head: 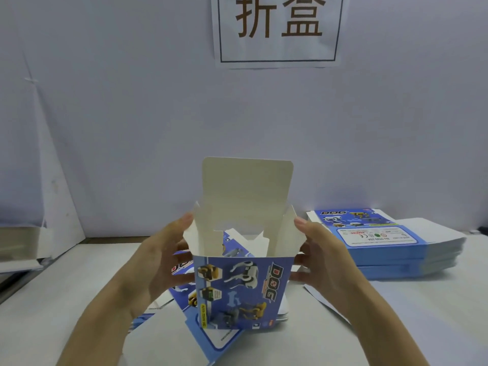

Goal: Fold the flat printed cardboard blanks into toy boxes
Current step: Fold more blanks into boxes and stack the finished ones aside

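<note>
Upright above the white desk (79, 299), a half-formed blue printed cardboard box (241, 291) with its top flaps open is gripped at its sides by the left hand (161, 262) and right hand (326, 262). Loose flat blue blanks (206, 344) are spread beneath it, and a stack of blue printed blanks (390, 247) is seen to the right.

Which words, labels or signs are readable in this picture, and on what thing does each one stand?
"折盒": paper sign on the wall.
"DOG": front of the toy box, turned sideways.
"DOG": top of the stack of flat blanks, upside down.
"WARNING": white label on that top blank, upside down.
Other small print on the box and blanks is too blurred to read.
</note>
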Motion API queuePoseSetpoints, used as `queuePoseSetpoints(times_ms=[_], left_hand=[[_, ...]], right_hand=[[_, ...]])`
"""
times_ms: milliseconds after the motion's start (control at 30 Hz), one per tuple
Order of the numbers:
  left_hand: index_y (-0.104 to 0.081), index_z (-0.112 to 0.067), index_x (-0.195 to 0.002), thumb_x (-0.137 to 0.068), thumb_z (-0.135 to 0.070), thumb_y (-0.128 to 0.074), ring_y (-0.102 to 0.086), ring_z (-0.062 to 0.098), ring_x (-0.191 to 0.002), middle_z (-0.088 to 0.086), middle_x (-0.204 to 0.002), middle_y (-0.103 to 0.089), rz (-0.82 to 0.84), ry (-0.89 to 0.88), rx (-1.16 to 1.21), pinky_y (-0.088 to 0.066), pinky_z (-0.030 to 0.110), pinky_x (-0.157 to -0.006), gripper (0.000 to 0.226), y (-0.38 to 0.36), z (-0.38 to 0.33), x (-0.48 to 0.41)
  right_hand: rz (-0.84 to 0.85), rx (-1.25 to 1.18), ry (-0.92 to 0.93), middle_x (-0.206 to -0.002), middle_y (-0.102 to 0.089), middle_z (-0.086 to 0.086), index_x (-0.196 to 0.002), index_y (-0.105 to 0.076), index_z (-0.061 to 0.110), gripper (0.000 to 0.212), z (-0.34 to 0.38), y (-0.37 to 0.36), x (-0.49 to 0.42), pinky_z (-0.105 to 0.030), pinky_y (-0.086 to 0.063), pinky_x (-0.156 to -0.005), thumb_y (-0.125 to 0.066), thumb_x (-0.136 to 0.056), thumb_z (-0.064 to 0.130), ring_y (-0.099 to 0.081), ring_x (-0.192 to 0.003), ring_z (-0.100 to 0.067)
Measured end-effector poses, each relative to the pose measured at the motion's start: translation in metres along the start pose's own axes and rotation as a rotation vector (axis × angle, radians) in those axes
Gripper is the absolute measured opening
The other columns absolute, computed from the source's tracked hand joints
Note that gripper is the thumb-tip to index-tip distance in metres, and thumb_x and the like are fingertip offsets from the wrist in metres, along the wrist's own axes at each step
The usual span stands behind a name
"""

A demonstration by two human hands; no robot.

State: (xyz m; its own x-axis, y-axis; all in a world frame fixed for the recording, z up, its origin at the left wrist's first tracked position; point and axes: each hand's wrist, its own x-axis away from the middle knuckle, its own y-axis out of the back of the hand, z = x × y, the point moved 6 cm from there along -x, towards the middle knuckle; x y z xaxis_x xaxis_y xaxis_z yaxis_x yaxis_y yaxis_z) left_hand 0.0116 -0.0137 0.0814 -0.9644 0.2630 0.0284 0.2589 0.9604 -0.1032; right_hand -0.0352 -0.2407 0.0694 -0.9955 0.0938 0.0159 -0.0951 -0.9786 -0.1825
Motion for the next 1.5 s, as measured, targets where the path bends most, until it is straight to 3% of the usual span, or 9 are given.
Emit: queuePoseSetpoints(times_ms=[167,300,500,800,933,1067,1200,1367,1500], left_hand=[[-0.066,-0.007,-0.109,-0.065,-0.036,-0.064,-0.071,0.027,-0.081,0.017,-0.095,-0.072,0.060,0.087,0.107,-0.055,0.047,-0.076,0.053,0.014,0.014,-0.009],[-0.062,-0.003,-0.114,-0.069,-0.032,-0.060,-0.071,0.026,-0.078,0.017,-0.097,-0.071,0.077,0.173,0.108,-0.055,0.044,-0.069,0.054,0.017,0.029,-0.016],[-0.064,-0.007,-0.117,-0.074,-0.034,-0.056,-0.066,0.030,-0.097,0.020,-0.113,-0.067,0.115,0.133,0.000,-0.052,0.048,-0.082,0.052,0.012,0.032,-0.021],[-0.065,-0.011,-0.113,-0.072,-0.041,-0.059,-0.072,0.024,-0.080,0.012,-0.096,-0.074,0.081,0.104,0.124,-0.055,0.041,-0.071,0.051,0.009,0.032,-0.026],[-0.066,-0.016,-0.111,-0.077,-0.050,-0.050,-0.072,0.021,-0.085,0.006,-0.099,-0.074,-0.005,-0.006,0.049,-0.058,0.033,-0.064,0.051,-0.004,0.030,-0.029],[-0.066,-0.018,-0.116,-0.093,-0.057,-0.030,-0.068,0.019,-0.086,0.004,-0.098,-0.074,-0.041,-0.090,0.106,-0.051,0.035,-0.073,0.057,-0.006,0.027,-0.028],[-0.057,-0.024,-0.123,-0.092,-0.037,-0.056,-0.069,0.012,-0.098,0.007,-0.122,-0.066,0.131,-0.283,-0.054,-0.053,0.028,-0.079,0.034,-0.020,0.008,-0.020],[-0.009,-0.067,-0.129,-0.039,-0.049,-0.086,-0.065,0.004,-0.104,-0.017,-0.119,-0.058,0.195,-0.463,-0.382,-0.059,0.024,-0.072,0.120,-0.053,0.004,-0.004],[-0.004,-0.048,-0.141,-0.031,-0.064,-0.087,-0.057,-0.008,-0.099,-0.014,-0.125,-0.039,-0.112,-0.587,-0.525,-0.056,0.034,-0.087,0.140,-0.046,-0.004,-0.001]], right_hand=[[0.080,-0.162,-0.050,-0.079,-0.066,-0.008,-0.107,-0.064,0.012,0.051,-0.010,0.007,-0.007,-0.032,-0.053,-0.060,-0.063,-0.066,0.042,-0.065,-0.068,-0.018],[0.104,-0.276,-0.152,-0.101,-0.063,-0.016,-0.120,-0.056,0.012,0.065,-0.025,0.007,-0.012,-0.042,-0.049,-0.082,-0.071,-0.061,0.033,-0.061,-0.085,-0.026],[0.038,-0.282,-0.202,-0.091,-0.066,-0.008,-0.115,-0.063,0.016,0.066,-0.036,0.005,-0.018,-0.041,-0.047,-0.081,-0.073,-0.054,0.037,-0.061,-0.089,-0.023],[0.071,-0.382,-0.213,-0.088,-0.068,-0.009,-0.098,-0.071,0.014,0.048,-0.041,-0.007,-0.019,-0.041,-0.040,-0.086,-0.066,-0.057,0.036,-0.057,-0.093,-0.025],[0.043,-0.412,-0.105,-0.080,-0.068,-0.006,-0.086,-0.070,0.014,0.031,-0.034,-0.009,-0.019,-0.034,-0.042,-0.071,-0.062,-0.063,0.032,-0.061,-0.073,-0.017],[-0.016,-0.297,0.057,-0.099,-0.072,-0.007,-0.085,-0.063,0.017,0.021,-0.019,-0.001,-0.017,-0.041,-0.044,-0.089,-0.064,-0.068,0.028,-0.063,-0.087,-0.018],[-0.062,-0.218,0.127,-0.095,-0.073,-0.006,-0.074,-0.073,0.027,0.013,-0.007,-0.003,-0.010,-0.042,-0.048,-0.092,-0.060,-0.078,0.026,-0.064,-0.090,-0.020],[-0.113,-0.159,0.186,-0.097,-0.069,-0.012,-0.098,-0.067,0.017,0.020,0.006,-0.010,0.000,-0.042,-0.050,-0.086,-0.053,-0.092,0.029,-0.064,-0.087,-0.020],[-0.143,-0.070,0.239,-0.089,-0.067,-0.004,-0.106,-0.060,0.017,0.021,0.014,-0.009,0.006,-0.033,-0.053,-0.071,-0.048,-0.098,0.032,-0.066,-0.069,-0.007]])
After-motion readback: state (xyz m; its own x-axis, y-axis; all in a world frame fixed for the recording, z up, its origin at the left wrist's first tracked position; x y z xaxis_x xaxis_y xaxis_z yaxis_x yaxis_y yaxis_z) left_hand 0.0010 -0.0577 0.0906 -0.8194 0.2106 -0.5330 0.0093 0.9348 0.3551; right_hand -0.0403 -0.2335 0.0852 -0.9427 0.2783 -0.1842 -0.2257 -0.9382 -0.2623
